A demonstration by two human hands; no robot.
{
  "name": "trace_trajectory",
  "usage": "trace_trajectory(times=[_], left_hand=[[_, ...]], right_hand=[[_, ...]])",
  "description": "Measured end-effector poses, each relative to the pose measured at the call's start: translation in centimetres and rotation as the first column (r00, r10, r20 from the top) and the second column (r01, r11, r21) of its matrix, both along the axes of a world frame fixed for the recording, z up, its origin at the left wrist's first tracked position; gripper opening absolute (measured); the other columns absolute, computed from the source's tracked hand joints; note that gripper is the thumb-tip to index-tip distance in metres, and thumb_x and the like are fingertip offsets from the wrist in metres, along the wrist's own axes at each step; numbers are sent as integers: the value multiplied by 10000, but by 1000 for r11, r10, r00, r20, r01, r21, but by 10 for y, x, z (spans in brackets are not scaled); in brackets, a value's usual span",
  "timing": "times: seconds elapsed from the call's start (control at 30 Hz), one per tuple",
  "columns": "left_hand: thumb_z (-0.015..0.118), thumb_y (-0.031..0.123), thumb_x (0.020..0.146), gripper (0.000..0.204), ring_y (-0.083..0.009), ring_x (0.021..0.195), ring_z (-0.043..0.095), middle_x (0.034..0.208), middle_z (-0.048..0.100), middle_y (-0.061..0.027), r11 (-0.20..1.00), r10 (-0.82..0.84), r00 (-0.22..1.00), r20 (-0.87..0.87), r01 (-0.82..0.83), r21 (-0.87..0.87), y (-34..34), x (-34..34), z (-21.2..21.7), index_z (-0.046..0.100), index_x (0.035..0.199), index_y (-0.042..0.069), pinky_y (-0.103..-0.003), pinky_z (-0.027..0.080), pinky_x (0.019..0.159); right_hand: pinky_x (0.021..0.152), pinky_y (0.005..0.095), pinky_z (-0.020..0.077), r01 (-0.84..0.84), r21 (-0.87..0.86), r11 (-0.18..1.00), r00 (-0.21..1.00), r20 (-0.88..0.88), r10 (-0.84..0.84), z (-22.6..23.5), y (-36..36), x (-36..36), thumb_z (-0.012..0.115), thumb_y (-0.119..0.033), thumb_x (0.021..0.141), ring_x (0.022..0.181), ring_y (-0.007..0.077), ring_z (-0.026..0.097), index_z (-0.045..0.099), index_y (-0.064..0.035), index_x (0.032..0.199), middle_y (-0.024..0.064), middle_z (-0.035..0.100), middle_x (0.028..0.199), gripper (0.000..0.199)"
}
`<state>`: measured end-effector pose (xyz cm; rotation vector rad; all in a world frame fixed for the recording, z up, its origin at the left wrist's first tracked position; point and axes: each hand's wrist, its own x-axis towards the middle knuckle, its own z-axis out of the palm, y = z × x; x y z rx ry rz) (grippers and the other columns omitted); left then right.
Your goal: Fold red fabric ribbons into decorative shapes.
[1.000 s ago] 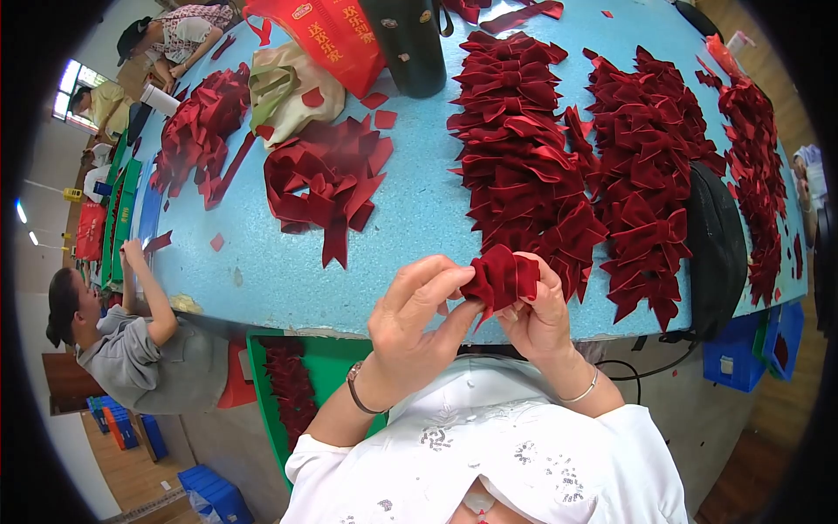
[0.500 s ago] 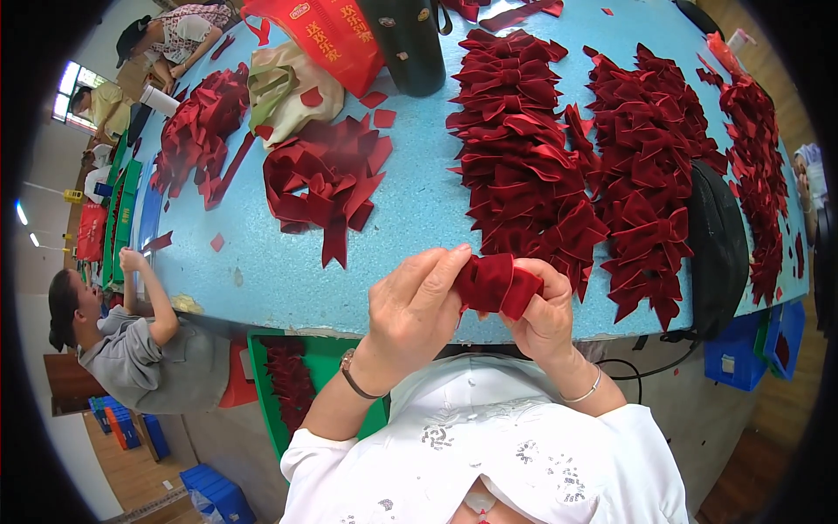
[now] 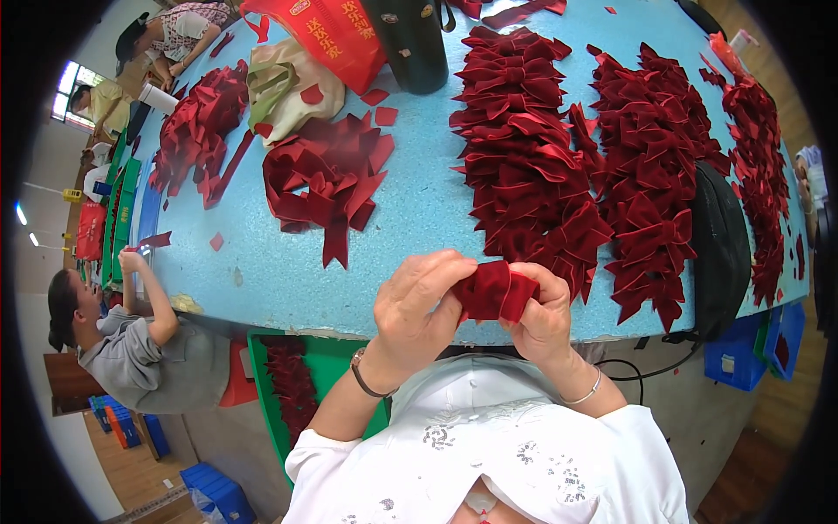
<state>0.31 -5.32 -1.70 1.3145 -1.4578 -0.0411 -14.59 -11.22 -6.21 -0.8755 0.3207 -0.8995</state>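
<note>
Pinching from both sides, a folded piece of dark red velvet ribbon [image 3: 495, 293] is held just above the near edge of the light blue felt-covered table [image 3: 419, 210], close to the person's chest. The left hand [image 3: 419, 306] is closed over the piece's left end, thumb and forefinger pressed into the fold, and the right hand [image 3: 543, 313] is closed on its right end, fingers curled behind it; neither hand is free.

The ribbon is judged to be very light, soft and limp. It would hold a crease only while pressed, and its folds would likely spring open if the pinch were relaxed. The pile looks matte and a little grippy, so slipping seems unlikely, and nothing about it appears fragile, though the cut edges could fray if pulled hard. The best hold is judged to be at the middle, where the layers are gathered, with fingertips rather than the whole palm.

Beyond the hands, long heaps of finished dark red velvet bows [image 3: 532, 166] are laid across the table, and a loose tangle of uncut red ribbon [image 3: 327, 179] lies to the left. A seated co-worker in a grey top [image 3: 140, 349] is seen at the table's left edge.
</note>
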Motion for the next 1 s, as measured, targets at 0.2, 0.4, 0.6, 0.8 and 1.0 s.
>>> trace_trajectory(times=[0.2, 0.4, 0.6, 0.8, 1.0], left_hand=[[606, -118, 614, 439, -245, 696, 603, 851, 619, -131, 1000, 8, 983, 182, -9, 3, 5, 8, -5, 597, 1038, -7, -314, 487, 560], [580, -116, 647, 431, -267, 712, 610, 864, 622, -144, 998, 54, 982, 182, -59, 20, 4, 5, -3, 586, 1062, -1, -335, 495, 594], [524, -141, 786, 279, -216, 850, 632, 925, 637, -154, 989, -20, 992, -126, 38, 146, 6, 0, -2, 566, 1046, -49, -285, 505, 773], [542, -183, 756, 304, -166, 845, 619, 933, 627, -125, 994, -1, 915, -404, 44, 98, 8, -9, -12, 556, 1025, -43, -258, 502, 781], [614, -142, 760, 274, -128, 792, 610, 919, 621, -99, 990, 67, 920, -386, -13, 140, 11, -9, -11, 580, 1011, -38, -232, 495, 731]], right_hand=[[476, 259, 484, -54, -42, 998, 997, -51, 52, -8, -1, 0, 520, 17, 829, 566, 150, 583, 581, -9, 1072, 127, 648, 845, 252], [476, 260, 483, -12, 59, 998, 1000, 10, 11, -6, 3, 4, 520, 32, 828, 577, 146, 585, 589, -5, 1056, 109, 643, 819, 241], [497, 274, 499, -44, 27, 999, 999, -1, 44, -5, 0, 0, 512, 53, 821, 608, 168, 601, 589, 7, 1038, 102, 627, 789, 235], [511, 269, 492, -39, 39, 998, 999, -14, 40, -3, 2, 2, 522, 41, 809, 599, 146, 584, 594, 21, 1007, 91, 621, 757, 212], [500, 211, 437, 14, 97, 995, 1000, -25, -12, 1, 4, 4, 565, -1, 803, 572, 82, 548, 610, 32, 951, 59, 618, 716, 158]])
